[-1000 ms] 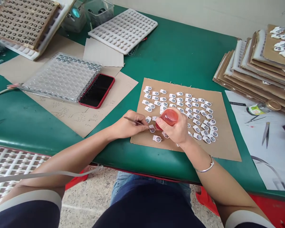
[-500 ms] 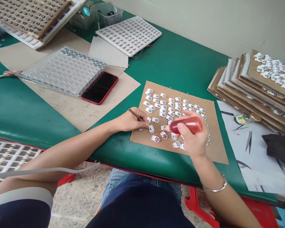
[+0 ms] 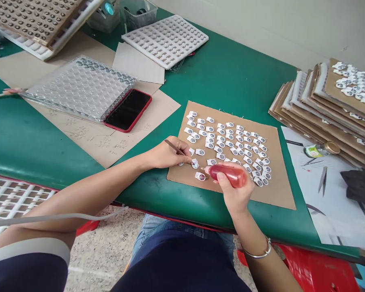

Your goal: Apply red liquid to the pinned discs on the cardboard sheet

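Note:
My left hand (image 3: 174,153) is closed on slim brown tweezers (image 3: 174,146), held like a pen. Their tip meets a small white tagged piece with a round printed face (image 3: 195,163). In my right hand (image 3: 237,195) is a squeeze bottle (image 3: 226,173) of red liquid, tilted so its narrow nozzle points left, a little right of that piece. Just below the nozzle lies another piece with a reddish face (image 3: 200,176). Many similar white pieces lie in loose rows on a cardboard sheet (image 3: 273,194); my right hand and the bottle hide some of them.
A phone (image 3: 128,110) and a clear blister tray (image 3: 82,87) lie left on brown paper. A white grid tray (image 3: 167,40) is behind. On the right are stacked cardboard sheets (image 3: 304,101), a small jar (image 3: 320,149), another pair of tweezers (image 3: 323,180) and black cloth (image 3: 360,188).
My right hand has moved left and down with the red bottle, bringing its nozzle nearer the piece at the tweezers. More pieces on the right now show. My left hand stays almost in place.

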`<state>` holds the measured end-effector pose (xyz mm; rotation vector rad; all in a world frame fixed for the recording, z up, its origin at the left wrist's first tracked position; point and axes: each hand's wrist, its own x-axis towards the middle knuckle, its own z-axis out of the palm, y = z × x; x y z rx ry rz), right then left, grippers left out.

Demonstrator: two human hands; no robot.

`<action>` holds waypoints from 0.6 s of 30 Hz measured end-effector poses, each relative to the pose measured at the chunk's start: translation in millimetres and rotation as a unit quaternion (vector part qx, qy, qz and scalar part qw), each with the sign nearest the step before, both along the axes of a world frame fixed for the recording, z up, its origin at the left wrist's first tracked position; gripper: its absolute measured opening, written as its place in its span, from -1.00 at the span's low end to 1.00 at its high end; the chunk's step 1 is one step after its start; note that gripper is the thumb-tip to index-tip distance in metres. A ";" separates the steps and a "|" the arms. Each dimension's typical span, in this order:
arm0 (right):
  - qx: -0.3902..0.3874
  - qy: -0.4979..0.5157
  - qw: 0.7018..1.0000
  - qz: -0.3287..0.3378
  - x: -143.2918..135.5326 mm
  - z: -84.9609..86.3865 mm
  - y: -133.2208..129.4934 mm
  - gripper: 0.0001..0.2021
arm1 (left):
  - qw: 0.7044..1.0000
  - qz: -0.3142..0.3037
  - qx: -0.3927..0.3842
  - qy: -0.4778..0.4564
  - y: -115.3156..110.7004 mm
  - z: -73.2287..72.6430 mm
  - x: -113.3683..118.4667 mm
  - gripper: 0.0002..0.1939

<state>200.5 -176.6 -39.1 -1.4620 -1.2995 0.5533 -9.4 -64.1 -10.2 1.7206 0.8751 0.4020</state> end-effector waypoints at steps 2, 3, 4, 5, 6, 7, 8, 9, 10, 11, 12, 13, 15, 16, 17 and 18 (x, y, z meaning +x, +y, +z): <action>0.000 -0.005 1.000 0.004 -0.6 0.1 0.1 -0.71 | 1.000 0.000 0.000 0.000 -0.5 0.5 -0.1 -0.82; 0.000 -0.007 1.000 0.004 -1.0 0.2 0.2 -0.72 | 1.000 0.000 0.001 -0.001 -0.6 0.7 0.0 -0.82; -0.001 -0.007 1.000 0.003 -1.6 0.3 0.3 -0.72 | 1.000 0.001 0.003 -0.003 -0.6 0.8 0.0 -0.82; -0.002 -0.006 1.000 0.003 -2.1 0.4 0.5 -0.72 | 1.000 0.002 0.005 -0.006 -0.7 1.0 0.2 -0.82; -0.003 -0.004 1.000 0.002 -2.5 0.5 0.6 -0.72 | 1.000 0.003 0.006 -0.007 -0.7 1.3 0.4 -0.82; -0.005 -0.002 1.000 0.002 -2.8 0.6 0.7 -0.72 | 1.000 0.004 0.007 -0.008 -0.7 1.5 0.6 -0.83; -0.007 -0.001 1.000 0.002 -3.0 0.7 0.7 -0.72 | 1.000 0.004 0.008 -0.009 -0.7 1.9 0.8 -0.83; -0.009 0.000 1.000 0.004 -3.1 0.7 0.8 -0.72 | 1.000 0.003 0.009 -0.009 -0.7 2.3 1.0 -0.83; -0.011 -0.001 1.000 0.005 -3.0 0.6 0.8 -0.72 | 1.000 0.002 0.011 -0.009 -0.8 2.6 1.2 -0.83; -0.012 -0.003 1.000 0.007 -3.0 0.5 0.7 -0.72 | 1.000 0.001 0.013 -0.007 -0.8 3.0 1.3 -0.83; -0.013 -0.005 1.000 0.009 -2.9 0.3 0.7 -0.72 | 1.000 0.000 0.015 -0.005 -0.8 3.3 1.3 -0.83; -0.014 -0.006 1.000 0.011 -2.8 0.1 0.7 -0.72 | 1.000 0.000 0.016 -0.002 -0.8 3.6 1.2 -0.83; -0.013 -0.003 1.000 0.015 -2.6 -0.3 0.8 -0.72 | 1.000 -0.001 0.016 0.005 -0.9 3.9 0.9 -0.82; -0.012 0.001 1.000 0.016 -2.5 -0.5 1.0 -0.72 | 1.000 -0.001 0.015 0.008 -0.9 3.9 0.7 -0.82; -0.011 0.004 1.000 0.016 -2.4 -0.7 1.1 -0.72 | 1.000 -0.001 0.013 0.010 -0.9 3.9 0.6 -0.81; -0.010 0.008 1.000 0.016 -2.3 -0.9 1.3 -0.73 | 1.000 -0.001 0.010 0.010 -0.9 3.9 0.4 -0.81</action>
